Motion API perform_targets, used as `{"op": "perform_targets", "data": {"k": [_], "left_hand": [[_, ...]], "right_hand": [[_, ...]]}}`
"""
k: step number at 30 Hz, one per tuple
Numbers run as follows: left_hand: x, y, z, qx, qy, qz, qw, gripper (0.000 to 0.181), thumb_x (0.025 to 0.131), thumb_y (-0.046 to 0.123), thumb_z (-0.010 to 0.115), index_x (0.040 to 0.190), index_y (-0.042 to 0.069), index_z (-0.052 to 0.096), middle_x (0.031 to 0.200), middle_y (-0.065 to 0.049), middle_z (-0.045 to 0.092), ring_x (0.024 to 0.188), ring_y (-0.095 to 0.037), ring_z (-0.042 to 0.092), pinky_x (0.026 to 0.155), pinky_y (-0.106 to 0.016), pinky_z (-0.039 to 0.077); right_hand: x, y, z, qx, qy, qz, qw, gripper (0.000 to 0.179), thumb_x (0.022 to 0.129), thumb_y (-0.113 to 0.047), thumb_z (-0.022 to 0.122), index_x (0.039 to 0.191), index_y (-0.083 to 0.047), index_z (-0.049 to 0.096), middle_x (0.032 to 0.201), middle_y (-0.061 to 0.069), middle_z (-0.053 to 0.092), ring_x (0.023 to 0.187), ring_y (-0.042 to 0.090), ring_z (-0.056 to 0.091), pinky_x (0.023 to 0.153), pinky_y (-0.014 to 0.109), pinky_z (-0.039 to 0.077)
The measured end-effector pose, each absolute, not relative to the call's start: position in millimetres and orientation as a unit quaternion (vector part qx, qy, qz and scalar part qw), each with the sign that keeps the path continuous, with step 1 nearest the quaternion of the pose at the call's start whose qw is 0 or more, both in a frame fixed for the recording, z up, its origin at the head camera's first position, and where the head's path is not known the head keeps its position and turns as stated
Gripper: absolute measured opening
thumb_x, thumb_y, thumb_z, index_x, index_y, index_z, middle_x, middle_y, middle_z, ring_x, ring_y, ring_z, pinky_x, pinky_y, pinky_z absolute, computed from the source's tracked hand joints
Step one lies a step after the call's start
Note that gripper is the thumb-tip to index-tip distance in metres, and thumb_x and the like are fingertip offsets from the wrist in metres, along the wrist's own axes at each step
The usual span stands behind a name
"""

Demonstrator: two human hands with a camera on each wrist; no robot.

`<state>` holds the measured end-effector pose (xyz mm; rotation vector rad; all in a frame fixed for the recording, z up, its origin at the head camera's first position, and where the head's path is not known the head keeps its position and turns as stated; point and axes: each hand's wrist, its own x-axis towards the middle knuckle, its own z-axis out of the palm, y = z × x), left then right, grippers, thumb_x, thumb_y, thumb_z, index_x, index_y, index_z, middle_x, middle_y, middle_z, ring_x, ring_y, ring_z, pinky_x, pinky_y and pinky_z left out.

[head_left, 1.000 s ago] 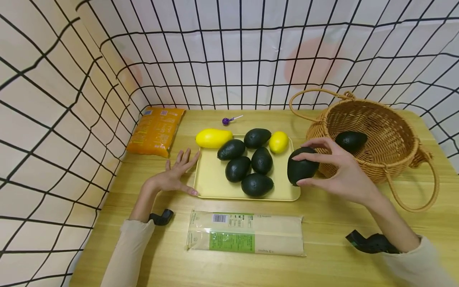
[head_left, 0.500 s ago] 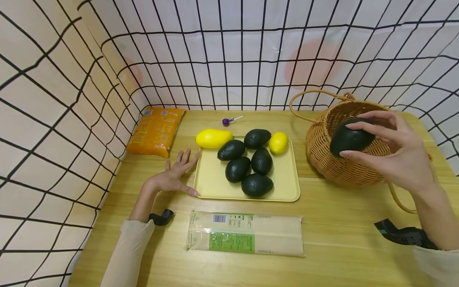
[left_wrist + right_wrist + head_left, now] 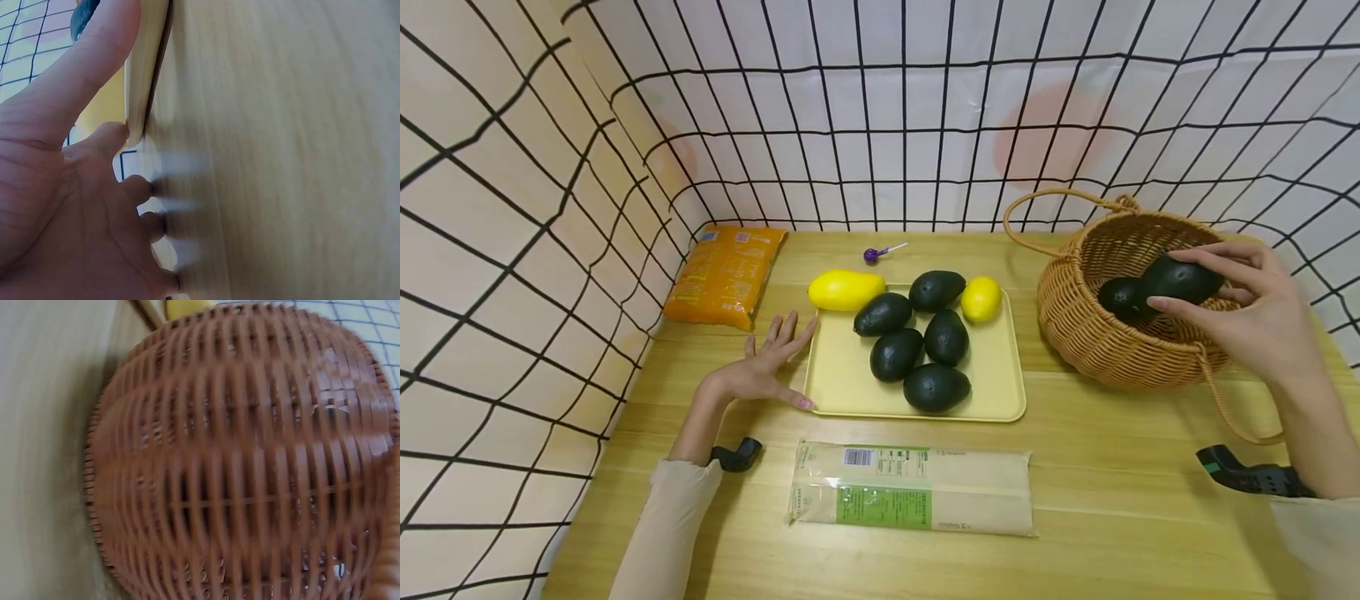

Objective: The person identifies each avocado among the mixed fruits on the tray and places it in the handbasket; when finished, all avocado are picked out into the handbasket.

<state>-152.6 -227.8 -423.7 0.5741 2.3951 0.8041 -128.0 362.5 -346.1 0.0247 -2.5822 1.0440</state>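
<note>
My right hand (image 3: 1262, 300) pinches a dark green avocado (image 3: 1183, 280) between thumb and fingers, inside the mouth of the wicker basket (image 3: 1097, 350). Another avocado (image 3: 1123, 298) lies in the basket, beside the held one. The basket's woven side (image 3: 237, 450) fills the right wrist view, which hides that hand. On the left, my left hand (image 3: 760, 371) has its fingers spread, with thumb and index fingertip at the edge of the yellow tray (image 3: 842, 396). Several avocados (image 3: 936, 387) and a lemon (image 3: 981, 300) lie on the tray. In the left wrist view, the left hand (image 3: 75, 206) shows straight fingers.
A yellow mango-like fruit (image 3: 846, 290) lies across the tray's far left corner. Behind the tray is a purple lollipop (image 3: 871, 256). An orange packet (image 3: 726, 275) lies back left, a long pale packet (image 3: 917, 487) in front. Black wire grid (image 3: 902, 125) stands behind and at the sides.
My right hand has carried the avocado from the tray's right side rightward to the basket and lowered it into the mouth. The left hand has stayed at the tray's edge.
</note>
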Motion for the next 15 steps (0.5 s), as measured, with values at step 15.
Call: {"op": "perform_targets", "data": {"k": [15], "left_hand": [[-151.9, -228.6, -424.6, 0.213, 0.888, 0.301, 0.274, 0.126, 0.082, 0.042, 0.087, 0.167, 0.020, -0.004, 0.168, -0.020, -0.032, 0.153, -0.043, -0.034, 0.112, -0.077, -0.025]], "right_hand": [[-134.1, 361.2, -355.2, 0.031, -0.923, 0.337, 0.185, 0.056, 0.079, -0.009, 0.090, 0.132, -0.008, 0.071, 0.132, -0.028, 0.037, 0.116, -0.016, 0.030, 0.084, 0.008, 0.029]]}}
